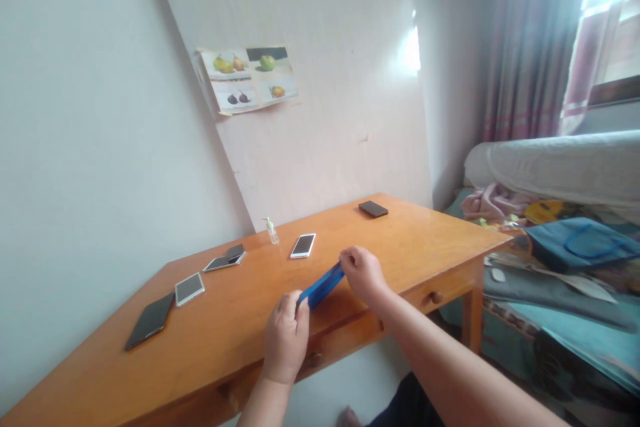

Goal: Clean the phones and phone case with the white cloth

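Note:
A flat blue strip, which looks like a folded cloth [323, 285], is stretched at a slant above the front edge of the wooden table. My left hand [287, 333] grips its lower near end, the thumb lying along the top. Around its upper far end my right hand [363, 273] is closed. The fingers cover both ends of the cloth. Just beyond it on the table lies a white smartphone [303, 246] with a dark screen, touched by neither hand.
On the wooden table [240, 327] are a pump bottle [271, 231], a dark phone [373, 209], a black tablet [151, 321], a white-framed tablet [190, 289] and another white-edged device [225, 261] with a dark object on it. A cluttered bed [560, 293] stands at the right.

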Motion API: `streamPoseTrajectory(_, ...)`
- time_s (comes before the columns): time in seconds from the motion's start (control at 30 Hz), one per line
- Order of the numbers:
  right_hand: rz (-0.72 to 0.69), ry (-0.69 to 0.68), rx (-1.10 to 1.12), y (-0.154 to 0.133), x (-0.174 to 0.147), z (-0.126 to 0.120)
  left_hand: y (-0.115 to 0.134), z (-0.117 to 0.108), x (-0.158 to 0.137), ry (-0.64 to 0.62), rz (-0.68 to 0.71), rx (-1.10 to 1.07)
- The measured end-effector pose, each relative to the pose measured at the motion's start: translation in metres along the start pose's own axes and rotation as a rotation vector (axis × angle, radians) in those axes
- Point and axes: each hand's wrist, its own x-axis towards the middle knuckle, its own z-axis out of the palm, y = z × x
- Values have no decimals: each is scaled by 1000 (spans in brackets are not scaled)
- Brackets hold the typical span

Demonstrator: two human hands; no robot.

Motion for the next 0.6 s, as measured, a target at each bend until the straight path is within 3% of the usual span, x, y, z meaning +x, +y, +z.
streamPoseTrajectory(0.2,-128,-72,77,-2,-5,0,1,0,0,-4,-7,1)
streamPoseTrajectory(0.37,42,7,51,-2,-3,-2,0,0,0,11,-8,3)
streamPoseTrajectory(0.53,-152,-94,159,-8,-11,2,2,0,0,3,-11,-10)
streamPoseTrajectory(0.6,-107,-67,162,-5,-10,0,3,-1,1,5,-5,-14)
